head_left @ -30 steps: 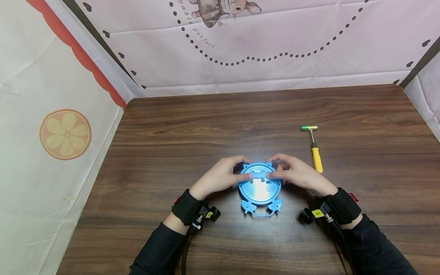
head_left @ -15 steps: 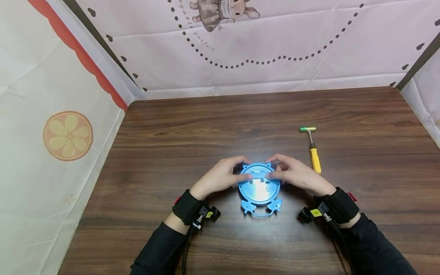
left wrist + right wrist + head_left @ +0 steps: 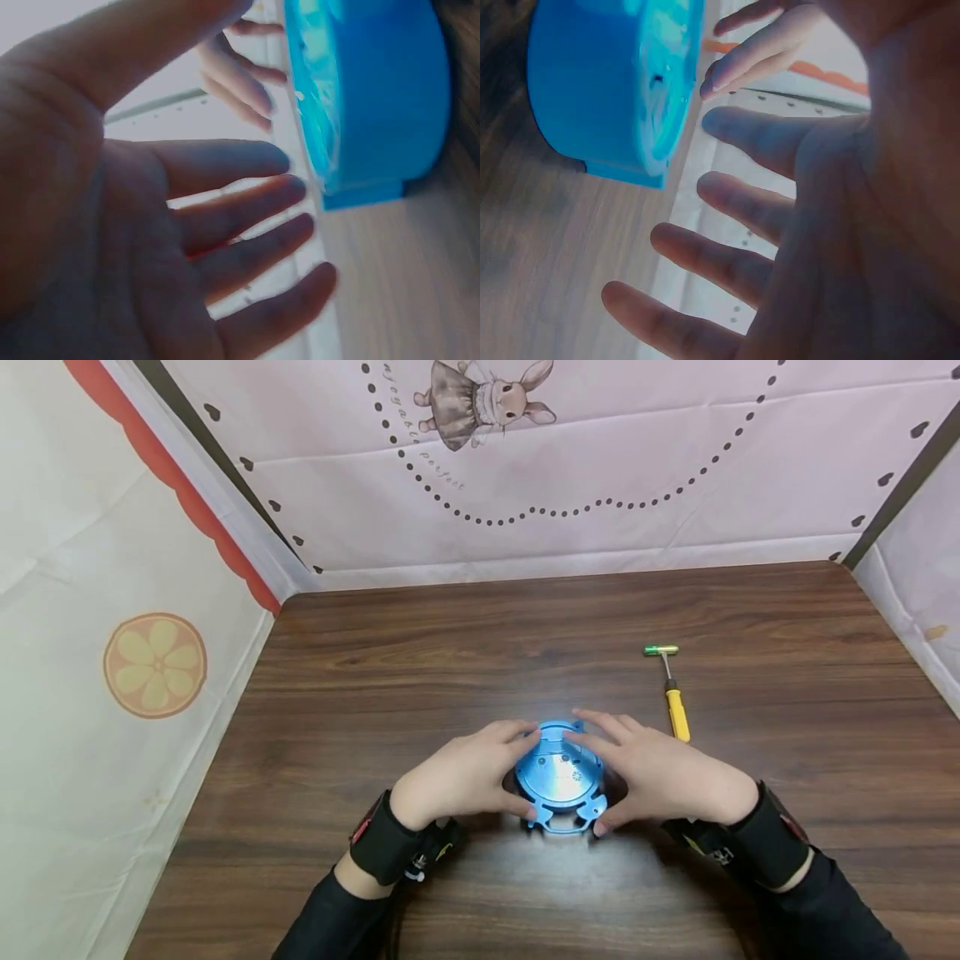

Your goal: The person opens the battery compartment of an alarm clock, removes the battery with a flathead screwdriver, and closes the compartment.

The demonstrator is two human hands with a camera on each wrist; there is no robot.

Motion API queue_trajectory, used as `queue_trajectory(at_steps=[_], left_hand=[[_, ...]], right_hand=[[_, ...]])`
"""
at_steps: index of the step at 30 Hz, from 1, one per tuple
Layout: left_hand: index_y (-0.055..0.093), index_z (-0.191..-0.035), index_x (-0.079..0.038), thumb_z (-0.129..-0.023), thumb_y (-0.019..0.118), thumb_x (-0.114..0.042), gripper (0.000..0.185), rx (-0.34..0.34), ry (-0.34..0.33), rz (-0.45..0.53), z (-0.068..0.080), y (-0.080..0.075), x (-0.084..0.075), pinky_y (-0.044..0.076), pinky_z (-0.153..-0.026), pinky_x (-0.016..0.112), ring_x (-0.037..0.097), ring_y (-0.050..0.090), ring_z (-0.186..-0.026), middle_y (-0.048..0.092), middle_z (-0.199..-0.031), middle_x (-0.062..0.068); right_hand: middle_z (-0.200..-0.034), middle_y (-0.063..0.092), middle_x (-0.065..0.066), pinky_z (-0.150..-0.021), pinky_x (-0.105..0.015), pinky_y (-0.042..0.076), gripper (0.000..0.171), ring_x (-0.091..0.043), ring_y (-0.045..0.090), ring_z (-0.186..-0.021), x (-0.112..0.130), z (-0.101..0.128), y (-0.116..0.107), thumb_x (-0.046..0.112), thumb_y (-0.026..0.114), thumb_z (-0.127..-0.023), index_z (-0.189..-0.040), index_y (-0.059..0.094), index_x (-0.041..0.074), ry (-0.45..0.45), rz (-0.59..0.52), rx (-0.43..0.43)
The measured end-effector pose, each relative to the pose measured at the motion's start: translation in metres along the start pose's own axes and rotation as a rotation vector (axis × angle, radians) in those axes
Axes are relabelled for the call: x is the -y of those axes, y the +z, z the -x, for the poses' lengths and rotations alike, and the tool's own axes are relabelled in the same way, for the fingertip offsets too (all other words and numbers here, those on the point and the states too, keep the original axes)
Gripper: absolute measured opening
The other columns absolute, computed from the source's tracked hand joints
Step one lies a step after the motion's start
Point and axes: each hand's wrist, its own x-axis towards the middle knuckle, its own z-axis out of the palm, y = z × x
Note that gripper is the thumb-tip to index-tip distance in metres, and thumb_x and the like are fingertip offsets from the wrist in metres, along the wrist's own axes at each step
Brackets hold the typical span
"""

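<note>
Sitting right between both hands, the blue clock (image 3: 561, 777) lies back-up on the surface (image 3: 480, 635), left hand (image 3: 450, 781) and right hand (image 3: 663, 772) equally near, straight fingers (image 3: 247, 161) cupping its sides.

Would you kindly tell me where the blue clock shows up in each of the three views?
Head: blue clock at lower centre, lying back-up on the table between both hands.
Left wrist: upper right, beyond the left hand's fingertips.
Right wrist: upper left, beyond the right hand's fingertips.
Shared landmark: the wood-grain table under the clock.
</note>
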Motion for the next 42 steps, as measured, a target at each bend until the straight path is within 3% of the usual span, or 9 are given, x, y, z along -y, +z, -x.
queue_trajectory(at_steps=[8,18,22,25,28,33,36,40,42], left_hand=[[0.039,-0.152,0.001,-0.077,0.079,-0.063,0.107,0.010,-0.007,-0.205,0.008,0.014,-0.022,0.041,-0.109,0.041,0.028,0.032,-0.147,0.029,-0.161,0.018],[0.041,-0.151,0.003,-0.080,0.080,-0.057,0.100,0.010,0.007,-0.195,0.008,0.017,-0.024,0.041,-0.109,0.040,0.029,0.032,-0.147,0.031,-0.160,0.020],[0.039,-0.153,0.000,-0.083,0.078,-0.054,0.096,0.055,0.010,-0.121,0.009,0.013,-0.020,0.035,-0.113,0.040,0.027,0.028,-0.149,0.028,-0.162,0.017],[0.038,-0.154,-0.002,-0.086,0.075,-0.052,0.092,0.093,0.018,-0.027,0.010,0.008,-0.014,0.032,-0.115,0.039,0.023,0.026,-0.150,0.027,-0.163,0.013],[0.039,-0.154,-0.004,-0.089,0.071,-0.053,0.088,0.115,0.048,0.076,0.011,0.002,-0.006,0.032,-0.115,0.038,0.021,0.030,-0.148,0.028,-0.163,0.010],[0.044,-0.152,-0.008,-0.094,0.064,-0.055,0.077,0.112,0.085,0.229,0.011,-0.006,0.012,0.036,-0.112,0.036,0.017,0.039,-0.143,0.037,-0.159,0.004],[0.046,-0.151,-0.010,-0.096,0.060,-0.057,0.074,0.098,0.082,0.288,0.011,-0.009,0.020,0.037,-0.112,0.036,0.014,0.040,-0.142,0.042,-0.156,0.002],[0.047,-0.150,-0.010,-0.101,0.052,-0.055,0.067,0.069,0.083,0.362,0.009,-0.009,0.028,0.039,-0.110,0.033,0.009,0.045,-0.137,0.048,-0.151,0.002],[0.058,-0.141,-0.011,-0.104,0.047,-0.053,0.057,0.044,0.074,0.414,0.007,-0.007,0.031,0.046,-0.100,0.032,0.007,0.058,-0.119,0.063,-0.132,0.000]], right_hand=[[-0.162,0.025,-0.023,-0.106,-0.060,0.038,0.111,-0.042,0.035,-0.143,0.022,-0.001,0.010,0.057,0.086,-0.072,-0.152,0.038,-0.004,0.051,0.148,0.042],[-0.159,0.028,-0.027,-0.101,-0.051,0.046,0.103,-0.042,0.041,-0.139,0.024,-0.002,0.013,0.043,0.089,-0.074,-0.148,0.040,-0.010,0.034,0.106,0.028],[-0.160,0.027,-0.024,-0.094,-0.044,0.050,0.097,-0.039,0.046,-0.136,0.020,0.000,0.008,0.038,0.087,-0.077,-0.149,0.040,-0.007,0.038,0.036,0.062],[-0.162,0.026,-0.019,-0.077,-0.032,0.050,0.093,-0.026,0.066,-0.104,0.015,0.002,0.000,0.039,0.084,-0.080,-0.151,0.041,-0.003,0.052,-0.074,0.113],[-0.161,0.031,-0.017,-0.069,-0.027,0.043,0.087,-0.018,0.064,-0.092,0.007,0.004,-0.008,0.043,0.080,-0.083,-0.149,0.045,0.000,0.030,-0.157,0.132],[-0.152,0.046,-0.014,-0.093,-0.039,0.050,0.073,-0.029,0.052,-0.133,-0.007,0.006,-0.018,0.054,0.066,-0.093,-0.144,0.054,0.003,-0.073,-0.208,0.086],[-0.148,0.052,-0.010,-0.100,-0.048,0.048,0.063,-0.030,0.050,-0.135,-0.013,0.006,-0.020,0.052,0.061,-0.098,-0.141,0.058,0.007,-0.122,-0.248,0.045],[-0.143,0.057,-0.003,-0.099,-0.043,0.049,0.049,-0.022,0.053,-0.132,-0.019,0.005,-0.020,0.044,0.059,-0.101,-0.140,0.061,0.014,-0.131,-0.315,-0.008],[-0.137,0.062,-0.001,-0.095,-0.040,0.051,0.043,-0.018,0.059,-0.125,-0.022,0.003,-0.019,0.041,0.057,-0.103,-0.138,0.063,0.016,-0.102,-0.352,-0.046]])
